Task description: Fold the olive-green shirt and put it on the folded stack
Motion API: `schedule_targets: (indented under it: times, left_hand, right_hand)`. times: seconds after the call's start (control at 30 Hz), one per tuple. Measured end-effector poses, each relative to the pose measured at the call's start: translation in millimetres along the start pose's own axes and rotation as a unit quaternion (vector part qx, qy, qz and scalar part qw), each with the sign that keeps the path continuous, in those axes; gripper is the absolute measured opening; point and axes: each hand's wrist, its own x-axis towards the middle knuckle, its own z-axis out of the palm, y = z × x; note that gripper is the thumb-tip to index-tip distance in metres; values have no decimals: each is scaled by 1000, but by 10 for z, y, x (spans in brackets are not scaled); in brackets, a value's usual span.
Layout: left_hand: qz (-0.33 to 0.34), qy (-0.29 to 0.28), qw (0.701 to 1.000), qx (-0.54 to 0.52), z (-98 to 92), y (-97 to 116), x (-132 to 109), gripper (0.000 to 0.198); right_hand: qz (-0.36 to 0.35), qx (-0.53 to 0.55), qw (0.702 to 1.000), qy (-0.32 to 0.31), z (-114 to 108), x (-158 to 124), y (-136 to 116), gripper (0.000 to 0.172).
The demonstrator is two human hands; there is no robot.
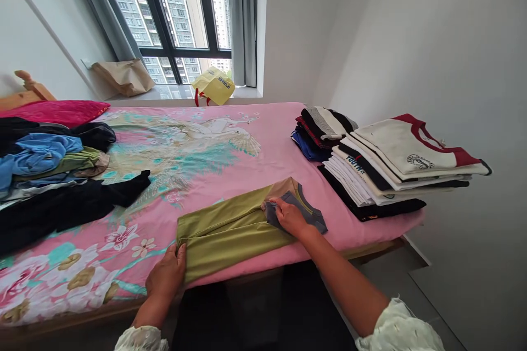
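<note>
An olive-green T-shirt (230,230) with a grey neck part lies lengthwise on the bed near the front edge, its sides folded inward. My left hand (168,271) is closed on the hem at the shirt's left end. On the grey part near the collar, my right hand (291,218) has its fingers pinched together on the fabric. A brownish patch of the shirt shows just above the right fingers. The undersides of both hands are hidden.
Folded shirts (395,164) stand in a tall stack at the bed's right side, beside a smaller folded pile (319,131). Loose clothes (53,159) heap at the left on the floral bedsheet (272,159). A paper bag (125,77) and a yellow bag (216,86) sit by the window.
</note>
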Motion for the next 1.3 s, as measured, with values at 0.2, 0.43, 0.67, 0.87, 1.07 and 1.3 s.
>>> schedule_targets:
  times: [0.2, 0.43, 0.67, 0.87, 1.07, 1.3]
  left_hand:
    - [-13, -9, 1000, -11, -10, 12, -22, 64]
    - [-22, 6, 1000, -4, -15, 45, -59, 62]
    - [-21, -3, 1000, -17, 8, 15, -45, 64]
    - [-27, -11, 996, -81, 5, -20, -40, 62]
    - [-19, -43, 982, -181, -55, -126, 58, 49]
    - [-44, -51, 960, -273, -56, -113, 210, 47]
  right_hand:
    - [-44, -37, 994, -95, 71, 366, 55, 38]
    - [-111, -78, 989, -60, 5, 331, 0, 18]
    - [-64, -82, 993, 60, 80, 217, -83, 20]
    - [-83, -61, 993, 54, 319, -151, -222, 21]
    - [-88, -101, 991, 17, 645, -307, -135, 41]
    - [-97, -103, 988, 56, 725, -329, -63, 47]
